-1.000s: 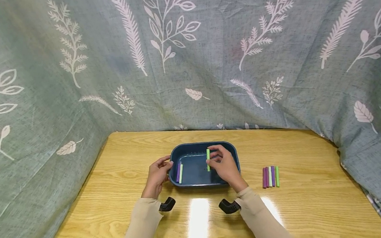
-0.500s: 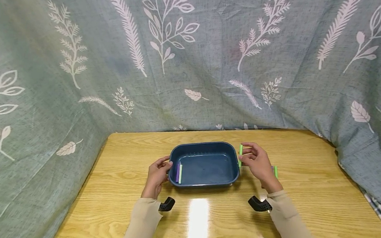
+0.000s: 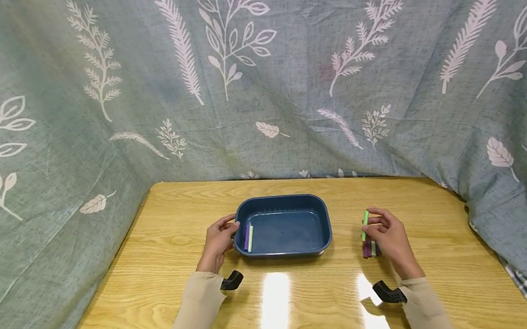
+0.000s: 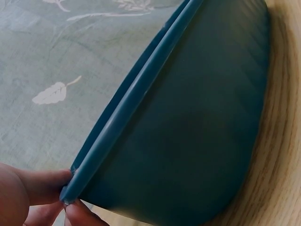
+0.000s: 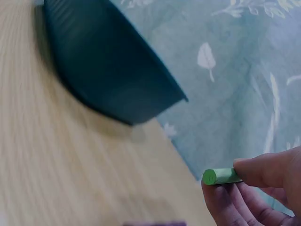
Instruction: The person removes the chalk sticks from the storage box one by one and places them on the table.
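Note:
My left hand [image 3: 216, 241] pinches the left rim of a dark blue plastic tray [image 3: 290, 232], thumb over the edge and fingers below it in the left wrist view. Inside the tray, at its left end, a purple chalk stick [image 3: 246, 239] and a pale chalk stick [image 3: 250, 239] lie side by side. To the right of the tray, my right hand [image 3: 392, 243] holds a green chalk stick [image 5: 221, 176] between thumb and fingertips, above the table. Partly covered by that hand is a row of chalk sticks [image 3: 367, 250], maroon and pale ones showing.
The wooden table [image 3: 325, 316] carries bright light reflections near its front. A grey-green leaf-print curtain [image 3: 270, 81] hangs behind and along the left and right sides. A black curved piece [image 3: 390, 292] sticks out at each wrist.
My right hand has moved right with the green chalk, from over the tray, past its right rim, to over the row of chalk. The left hand and tray have stayed put.

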Motion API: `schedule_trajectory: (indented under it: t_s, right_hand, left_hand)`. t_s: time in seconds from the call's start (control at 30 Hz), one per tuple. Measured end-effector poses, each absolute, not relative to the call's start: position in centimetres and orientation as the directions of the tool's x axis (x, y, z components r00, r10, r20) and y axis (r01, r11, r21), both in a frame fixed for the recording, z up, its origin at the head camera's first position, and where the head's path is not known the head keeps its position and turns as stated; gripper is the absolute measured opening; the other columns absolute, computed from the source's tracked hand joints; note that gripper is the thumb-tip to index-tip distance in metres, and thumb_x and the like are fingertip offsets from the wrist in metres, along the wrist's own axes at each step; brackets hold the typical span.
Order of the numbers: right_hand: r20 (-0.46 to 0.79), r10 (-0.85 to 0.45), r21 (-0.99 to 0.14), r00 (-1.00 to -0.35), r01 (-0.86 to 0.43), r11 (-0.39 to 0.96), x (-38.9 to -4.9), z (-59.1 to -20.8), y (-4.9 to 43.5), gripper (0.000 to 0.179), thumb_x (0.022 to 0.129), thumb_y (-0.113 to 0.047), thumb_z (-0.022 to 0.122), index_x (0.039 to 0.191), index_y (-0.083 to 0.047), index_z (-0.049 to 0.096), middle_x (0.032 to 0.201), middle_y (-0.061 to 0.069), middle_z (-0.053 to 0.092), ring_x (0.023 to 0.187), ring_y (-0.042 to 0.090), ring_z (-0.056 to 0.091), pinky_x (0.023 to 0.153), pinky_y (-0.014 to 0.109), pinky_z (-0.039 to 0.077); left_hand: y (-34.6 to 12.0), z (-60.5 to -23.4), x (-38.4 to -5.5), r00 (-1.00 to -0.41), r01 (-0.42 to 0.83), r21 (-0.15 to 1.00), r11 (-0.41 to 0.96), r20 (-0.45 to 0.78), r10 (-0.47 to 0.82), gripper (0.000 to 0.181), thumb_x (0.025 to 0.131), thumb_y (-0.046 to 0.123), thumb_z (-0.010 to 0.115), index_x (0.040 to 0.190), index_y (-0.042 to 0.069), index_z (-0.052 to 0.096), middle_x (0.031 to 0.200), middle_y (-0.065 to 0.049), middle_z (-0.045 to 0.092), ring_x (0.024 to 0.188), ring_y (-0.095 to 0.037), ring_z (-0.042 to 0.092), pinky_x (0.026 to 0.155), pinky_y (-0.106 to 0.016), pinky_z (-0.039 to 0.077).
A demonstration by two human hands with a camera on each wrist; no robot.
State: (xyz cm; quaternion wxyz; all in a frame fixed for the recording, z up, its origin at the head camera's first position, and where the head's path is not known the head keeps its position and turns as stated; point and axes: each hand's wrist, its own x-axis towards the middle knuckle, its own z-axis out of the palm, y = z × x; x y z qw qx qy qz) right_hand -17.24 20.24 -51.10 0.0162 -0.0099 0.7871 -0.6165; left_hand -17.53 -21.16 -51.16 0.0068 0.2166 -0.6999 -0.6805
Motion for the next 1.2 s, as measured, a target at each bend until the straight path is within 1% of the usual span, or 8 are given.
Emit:
schedule_trajectory:
  t_s: [0.17,0.33,0.6,1.0,1.1,1.2]
  right_hand:
    - [-0.011,-0.008,-0.964,-1.000,0.008,0.266,-16.8,-52.1,21.8,0.053,0.106,-0.003,0.063,0.154,0.006,0.042,0.123,0.024,0.061,0.089,0.001,0.065,0.077,0.027,0.060]
    - [-0.031,0.018,-0.951,-0.999,0.035,0.306,-16.5,-52.8,22.9,0.052,0.106,-0.004,0.061,0.154,0.007,0.041,0.124,0.025,0.060,0.089,-0.002,0.063,0.076,0.024,0.058]
    - [-0.058,0.059,-0.939,-0.997,0.075,0.335,-15.8,-53.5,24.1,0.052,0.105,0.000,0.061,0.153,0.009,0.041,0.124,0.028,0.059,0.085,-0.001,0.063,0.070,0.027,0.059]
    - [-0.070,0.040,-0.905,-0.997,0.081,0.419,-15.3,-53.8,25.5,0.053,0.106,-0.004,0.061,0.152,0.012,0.040,0.125,0.032,0.059,0.084,-0.005,0.061,0.072,0.025,0.059]
    - [-0.054,0.040,-0.880,-0.998,0.066,0.469,-15.2,-53.7,25.6,0.051,0.106,-0.004,0.062,0.150,0.014,0.042,0.124,0.035,0.059,0.083,-0.002,0.063,0.069,0.025,0.059]
    - [-0.022,0.033,-0.839,-0.999,0.037,0.542,-15.1,-53.5,25.7,0.050,0.104,-0.004,0.065,0.146,0.015,0.046,0.121,0.037,0.060,0.085,0.009,0.066,0.065,0.026,0.057]
  left_hand:
    - [-21.2,-51.3,-17.5,-0.906,-0.296,0.955,-0.032,-0.291,-0.308,0.033,0.104,0.009,0.067,0.137,0.004,0.067,0.098,-0.004,0.058,0.066,-0.011,0.055,0.052,-0.021,0.047]
    - [-21.3,-51.4,-17.4,-0.908,-0.294,0.955,-0.034,-0.290,-0.302,0.034,0.105,0.011,0.067,0.138,0.003,0.066,0.099,-0.004,0.058,0.069,-0.012,0.056,0.053,-0.021,0.047]
    - [-21.3,-51.4,-17.5,-0.905,-0.299,0.953,-0.042,-0.297,-0.305,0.033,0.104,0.009,0.067,0.137,0.003,0.067,0.098,-0.004,0.058,0.067,-0.011,0.056,0.051,-0.021,0.047]
    - [-21.3,-51.3,-17.6,-0.906,-0.288,0.957,-0.036,-0.284,-0.313,0.033,0.104,0.009,0.067,0.137,0.002,0.067,0.096,-0.004,0.058,0.069,-0.012,0.059,0.051,-0.020,0.048]
    - [-21.2,-51.3,-17.6,-0.905,-0.292,0.956,-0.033,-0.287,-0.314,0.033,0.104,0.008,0.067,0.137,0.003,0.068,0.096,-0.003,0.058,0.071,-0.013,0.059,0.050,-0.020,0.048]
    - [-21.2,-51.4,-17.6,-0.907,-0.291,0.956,-0.030,-0.285,-0.310,0.033,0.104,0.009,0.067,0.137,0.002,0.067,0.095,-0.003,0.058,0.071,-0.013,0.059,0.050,-0.020,0.047]
